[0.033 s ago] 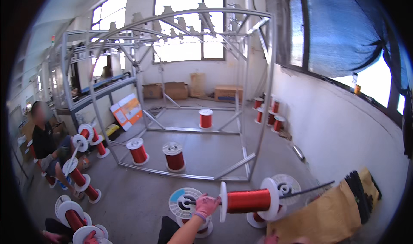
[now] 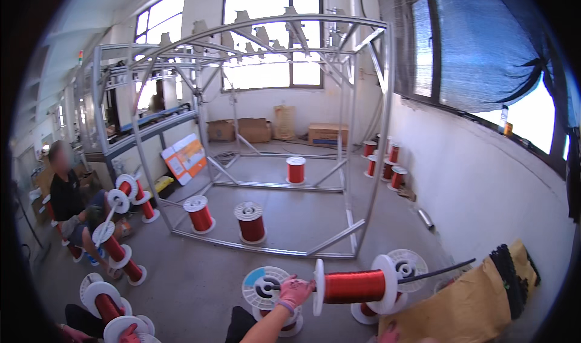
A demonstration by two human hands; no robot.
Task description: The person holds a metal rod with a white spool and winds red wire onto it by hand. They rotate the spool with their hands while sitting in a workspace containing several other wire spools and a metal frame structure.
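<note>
My left hand (image 2: 295, 291), in a pink glove, is closed round a dark rod (image 2: 437, 270) just left of a spool. This rod passes through the horizontal spool of red wire (image 2: 356, 286) with white end flanges, and its long end sticks out to the right. Below the hand stands a spool (image 2: 261, 280) with a white top flange and a blue patch. Behind the rod on the right is another white-flanged spool (image 2: 411, 262). My right hand (image 2: 390, 333), also pink-gloved, shows only partly at the lower edge by brown paper; its fingers are mostly out of sight.
Brown paper (image 2: 448, 306) lies at the right with black strips (image 2: 508, 282) on it. Ahead stands a metal frame (image 2: 266, 246) with spools (image 2: 250, 223) inside. At left sits a co-worker (image 2: 69, 191) among spools; another person's pink-gloved hand (image 2: 129, 334) touches a spool nearer.
The whole view has shifted slightly, so the scene sits a little lower and further right. My right hand shows slightly more at the lower edge. My left hand keeps its grip.
</note>
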